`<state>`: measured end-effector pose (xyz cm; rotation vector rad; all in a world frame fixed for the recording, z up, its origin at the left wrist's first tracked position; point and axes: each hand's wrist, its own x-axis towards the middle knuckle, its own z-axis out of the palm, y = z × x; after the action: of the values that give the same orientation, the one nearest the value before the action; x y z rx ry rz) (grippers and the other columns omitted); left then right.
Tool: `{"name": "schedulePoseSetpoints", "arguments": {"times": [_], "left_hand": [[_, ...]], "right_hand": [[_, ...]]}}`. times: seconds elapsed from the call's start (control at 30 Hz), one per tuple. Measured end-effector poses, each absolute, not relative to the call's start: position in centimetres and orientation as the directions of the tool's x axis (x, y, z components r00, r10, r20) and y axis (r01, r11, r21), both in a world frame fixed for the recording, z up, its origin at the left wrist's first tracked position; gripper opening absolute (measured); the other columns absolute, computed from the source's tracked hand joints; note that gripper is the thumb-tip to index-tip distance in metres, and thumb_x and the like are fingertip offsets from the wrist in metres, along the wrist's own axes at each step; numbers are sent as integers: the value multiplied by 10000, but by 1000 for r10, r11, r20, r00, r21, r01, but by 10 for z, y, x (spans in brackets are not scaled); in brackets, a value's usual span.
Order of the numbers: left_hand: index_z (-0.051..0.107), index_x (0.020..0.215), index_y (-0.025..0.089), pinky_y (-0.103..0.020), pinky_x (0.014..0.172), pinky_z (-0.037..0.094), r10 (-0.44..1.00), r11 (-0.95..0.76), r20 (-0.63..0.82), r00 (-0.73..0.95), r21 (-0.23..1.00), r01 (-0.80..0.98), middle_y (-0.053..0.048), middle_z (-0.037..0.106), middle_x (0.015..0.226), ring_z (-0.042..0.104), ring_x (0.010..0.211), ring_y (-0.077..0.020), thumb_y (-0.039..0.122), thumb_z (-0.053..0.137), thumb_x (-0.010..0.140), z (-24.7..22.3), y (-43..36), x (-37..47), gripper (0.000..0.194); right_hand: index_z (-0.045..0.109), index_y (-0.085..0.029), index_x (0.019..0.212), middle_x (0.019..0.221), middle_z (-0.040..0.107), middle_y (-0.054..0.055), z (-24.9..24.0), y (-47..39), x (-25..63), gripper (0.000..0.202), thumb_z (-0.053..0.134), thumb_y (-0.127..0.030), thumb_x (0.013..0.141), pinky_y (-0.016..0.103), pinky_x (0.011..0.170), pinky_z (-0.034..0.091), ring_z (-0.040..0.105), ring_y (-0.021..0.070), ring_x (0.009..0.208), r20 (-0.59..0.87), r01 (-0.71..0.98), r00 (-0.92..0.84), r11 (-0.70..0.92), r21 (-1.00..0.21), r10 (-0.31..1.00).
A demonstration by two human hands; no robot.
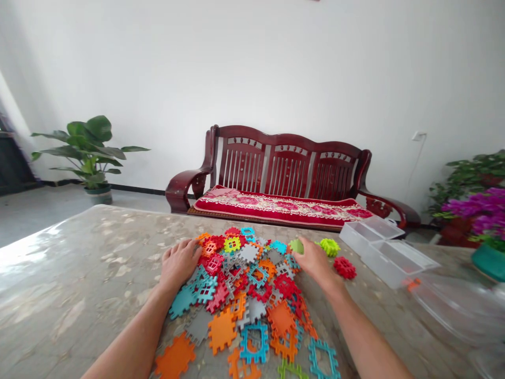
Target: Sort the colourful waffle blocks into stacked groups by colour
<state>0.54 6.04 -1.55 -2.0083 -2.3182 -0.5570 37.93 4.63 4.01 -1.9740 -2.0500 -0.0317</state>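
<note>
Table (130, 252) broad, under a glossy clear cover with a mottled grey-beige pattern; window glare at its left edge. Across the middle, a loose heap of notched plastic tiles (222, 329), red, orange, blue, grey and green, some solid, some framed like windows, overlapping and spilling toward the near edge. Left hand (179, 261) at the heap's left margin, palm down, fingers bent; cannot tell whether they grip a tile. Right hand (313, 259) at the far right margin, pinching a green tile (296, 246) between thumb and fingers. Just beside that hand, a yellow-green stack (330, 247) and a red stack (344, 267). Farther right, translucent bins (382, 266), then a clear plastic box (457, 302), blurred. Purple flowers (479, 208) in a teal pot (490, 261) at the right edge. Beyond the table, a dark red wooden bench (286, 158) with a red floral cloth (288, 207) along its seat. White wall (252, 63) behind; socket (418, 136) with a cord, right. Leafy potted plant (89, 150) on the grey floor (23, 216), left.
</note>
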Motion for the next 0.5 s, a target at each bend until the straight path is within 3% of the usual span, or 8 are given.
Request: {"name": "schedulePoseSetpoints", "arguments": {"times": [0.23,0.5], "left_hand": [[615,1245,263,-463,1059,348,951,107,258,-169,237,966,-67,601,1374,536,1262,-263,444,313,949,-13,58,7,460],[616,1237,280,-462,1066,339,950,105,264,-169,242,965,-61,605,1371,535,1263,-259,454,316,950,-16,59,6,450]], "right_hand": [[636,-154,1142,1060,732,156,52,71,431,321,543,-314,880,298,776,441,684,267,996,195,975,220,-210,-71,956],[662,-144,1142,1163,699,178,53,74,440,361,491,-346,896,342,793,461,673,288,1007,200,975,215,-223,19,956]]}}
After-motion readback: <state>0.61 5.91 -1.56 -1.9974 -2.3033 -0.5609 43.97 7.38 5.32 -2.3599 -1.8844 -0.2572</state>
